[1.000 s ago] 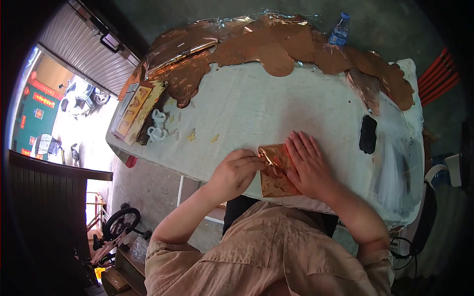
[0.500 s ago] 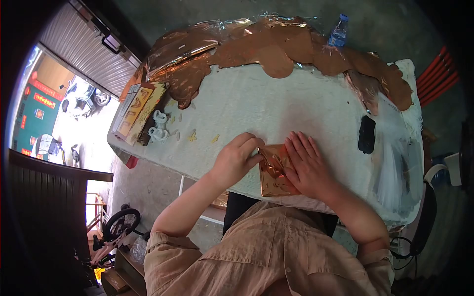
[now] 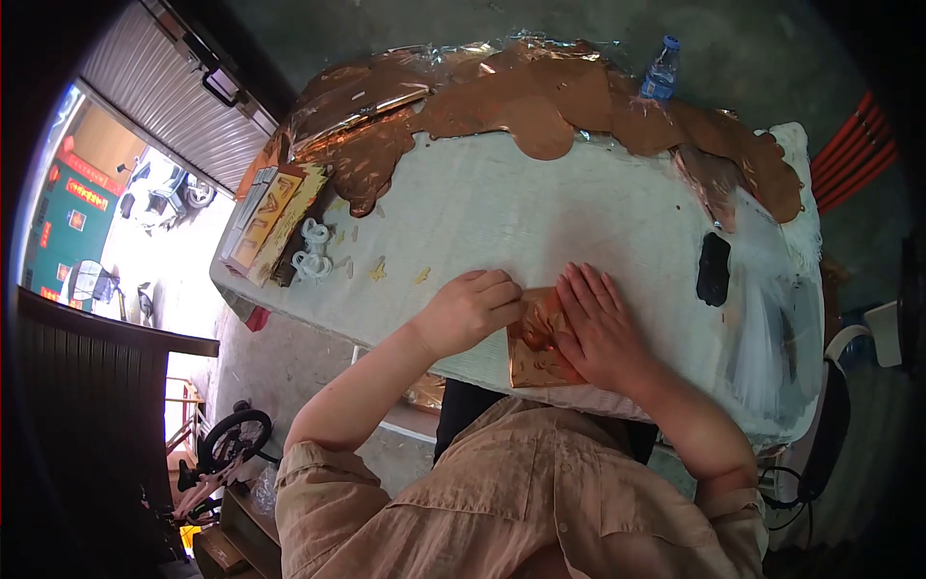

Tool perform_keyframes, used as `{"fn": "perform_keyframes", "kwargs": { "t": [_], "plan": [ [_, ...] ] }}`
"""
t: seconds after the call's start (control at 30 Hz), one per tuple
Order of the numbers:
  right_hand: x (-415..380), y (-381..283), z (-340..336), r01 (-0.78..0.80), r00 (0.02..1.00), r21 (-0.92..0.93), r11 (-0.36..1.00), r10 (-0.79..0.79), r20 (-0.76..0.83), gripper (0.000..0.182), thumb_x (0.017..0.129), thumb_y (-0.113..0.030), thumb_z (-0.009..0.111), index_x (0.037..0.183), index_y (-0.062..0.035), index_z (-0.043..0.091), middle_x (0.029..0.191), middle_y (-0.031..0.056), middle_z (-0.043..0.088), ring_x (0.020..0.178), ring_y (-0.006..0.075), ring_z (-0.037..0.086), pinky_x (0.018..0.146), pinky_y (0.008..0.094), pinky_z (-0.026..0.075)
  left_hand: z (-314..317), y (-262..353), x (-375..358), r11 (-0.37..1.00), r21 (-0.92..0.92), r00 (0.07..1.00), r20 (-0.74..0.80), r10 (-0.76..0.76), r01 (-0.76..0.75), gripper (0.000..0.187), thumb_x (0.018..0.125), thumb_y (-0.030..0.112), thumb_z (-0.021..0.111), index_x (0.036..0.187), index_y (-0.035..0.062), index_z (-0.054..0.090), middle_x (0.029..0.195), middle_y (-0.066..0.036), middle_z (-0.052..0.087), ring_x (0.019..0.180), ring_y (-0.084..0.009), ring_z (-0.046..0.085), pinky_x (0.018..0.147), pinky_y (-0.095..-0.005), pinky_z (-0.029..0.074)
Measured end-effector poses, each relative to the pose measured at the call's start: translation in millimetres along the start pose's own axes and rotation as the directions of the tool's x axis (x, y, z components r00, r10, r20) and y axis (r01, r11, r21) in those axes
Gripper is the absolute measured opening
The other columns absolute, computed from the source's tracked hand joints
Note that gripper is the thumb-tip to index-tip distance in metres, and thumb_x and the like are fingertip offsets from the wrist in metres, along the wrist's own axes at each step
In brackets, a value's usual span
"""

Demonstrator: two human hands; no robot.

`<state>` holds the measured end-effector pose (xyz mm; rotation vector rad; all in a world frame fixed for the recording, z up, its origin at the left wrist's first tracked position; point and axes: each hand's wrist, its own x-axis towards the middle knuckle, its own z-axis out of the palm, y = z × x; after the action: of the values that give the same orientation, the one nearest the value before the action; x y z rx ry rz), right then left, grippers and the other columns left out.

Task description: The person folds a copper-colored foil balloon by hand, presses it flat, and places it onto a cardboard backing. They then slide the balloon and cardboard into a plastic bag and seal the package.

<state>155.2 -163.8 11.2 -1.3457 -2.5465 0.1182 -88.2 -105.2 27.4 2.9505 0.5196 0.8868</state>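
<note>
A folded, shiny copper-coloured foil piece (image 3: 533, 365) lies near the front edge of the cloth-covered table (image 3: 463, 207). My right hand (image 3: 603, 333) rests flat on its right side, fingers stretched out and pointing away from me. At the foil's upper left corner is my left hand (image 3: 470, 314), its fingers curled together in a pinch. Whatever those fingers may hold is hidden. Creases run across the foil between the two hands.
Flat copper foil shapes (image 3: 540, 125) line the table's far side, with a water bottle (image 3: 661, 69) among them. At left lie printed packets (image 3: 275, 222), white rings (image 3: 312, 261) and small yellow pieces (image 3: 377, 269). A black object (image 3: 713, 270) and clear plastic (image 3: 762, 328) are at right.
My left hand has turned slightly, its fingers curling over, and shifted a little lower at the foil's corner. My right hand stays flat on the foil.
</note>
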Motion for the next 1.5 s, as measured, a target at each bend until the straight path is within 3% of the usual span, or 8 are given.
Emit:
{"fn": "perform_keyframes", "kwargs": {
  "t": [0.3,0.4,0.57,0.67,1.0,1.17,1.27,1.5],
  "plan": [
    [0,-1,-4,-0.005,1.0,0.051,0.999,0.005,-0.003,0.072,0.09,-0.039,0.055,0.143,0.0057,0.034,0.149,0.0239,0.033,0.141,0.0366,0.027,0.117,0.0477,0.016,2,0,1,0.996,0.07,0.993,0.096,-0.07,0.063,0.014,0.07,0.012,0.068,0.082,0.0073,0.062,0.082,-0.004,0.057,0.077,-0.0203,0.06,0.063,-0.0329,0.051],
    [1,-1,-4,-0.002,1.0,0.049,0.999,0.002,-0.009,0.074,0.09,-0.041,0.056,0.142,0.0061,0.035,0.149,0.0242,0.033,0.141,0.0371,0.028,0.117,0.0479,0.016,1,-2,3,0.979,-0.129,0.988,0.035,-0.153,0.156,0.015,0.073,0.009,0.07,0.087,0.0066,0.064,0.086,-0.006,0.059,0.08,-0.0231,0.061,0.065,-0.0347,0.051],
    [1,-1,-4,0.0,1.0,0.048,0.999,0.0,-0.001,0.074,0.09,-0.042,0.055,0.142,0.0064,0.034,0.149,0.0246,0.033,0.141,0.0379,0.028,0.117,0.0482,0.016,-21,3,2,0.787,-0.409,0.887,0.227,-0.402,0.461,0.027,0.075,0.005,0.072,0.101,0.0036,0.066,0.095,-0.01,0.061,0.09,-0.0286,0.062,0.077,-0.0373,0.052],
    [1,-1,-4,0.008,1.0,0.032,0.999,-0.008,-0.003,0.075,0.09,-0.042,0.055,0.143,0.0063,0.034,0.149,0.0246,0.033,0.141,0.0378,0.028,0.117,0.0482,0.016,-15,-5,-4,0.843,-0.375,0.923,0.131,-0.363,0.385,0.026,0.076,0.003,0.071,0.101,0.0028,0.068,0.097,-0.011,0.062,0.091,-0.0288,0.062,0.078,-0.0369,0.053],
    [1,-1,-4,-0.018,0.999,0.056,0.998,0.017,0.028,0.076,0.09,-0.043,0.055,0.144,0.0054,0.033,0.15,0.0238,0.031,0.142,0.0368,0.026,0.118,0.0479,0.015,-8,-14,-2,0.863,-0.339,0.927,0.161,-0.338,0.374,0.024,0.076,0.001,0.07,0.099,0.0046,0.07,0.094,-0.01,0.064,0.091,-0.0283,0.062,0.079,-0.0375,0.053],
    [1,-1,-5,-0.02,0.999,0.051,0.999,0.018,0.034,0.076,0.09,-0.043,0.055,0.144,0.0053,0.033,0.151,0.0241,0.031,0.142,0.0366,0.026,0.118,0.0481,0.015,-4,-9,-2,0.955,-0.09,0.954,0.123,-0.272,0.283,0.016,0.075,0.008,0.071,0.092,0.0054,0.07,0.085,-0.008,0.063,0.082,-0.0257,0.063,0.07,-0.0365,0.052],
    [1,-1,-4,-0.015,1.0,0.043,0.999,0.014,0.026,0.075,0.09,-0.042,0.055,0.144,0.0056,0.033,0.151,0.0242,0.03,0.142,0.0366,0.026,0.117,0.0484,0.015,-1,-5,-4,0.95,-0.082,0.952,0.081,-0.296,0.303,0.015,0.075,0.009,0.071,0.09,0.005,0.069,0.083,-0.008,0.062,0.081,-0.0257,0.063,0.067,-0.0365,0.052],
    [1,-1,-4,-0.017,1.0,0.039,0.999,0.016,0.024,0.075,0.09,-0.042,0.054,0.144,0.0059,0.032,0.151,0.0236,0.03,0.143,0.0365,0.025,0.118,0.0477,0.015,-13,-2,3,0.968,-0.106,0.974,0.021,-0.227,0.228,0.021,0.074,0.011,0.071,0.094,0.0066,0.069,0.087,-0.006,0.061,0.088,-0.0247,0.061,0.076,-0.036,0.052]
  ]
}}
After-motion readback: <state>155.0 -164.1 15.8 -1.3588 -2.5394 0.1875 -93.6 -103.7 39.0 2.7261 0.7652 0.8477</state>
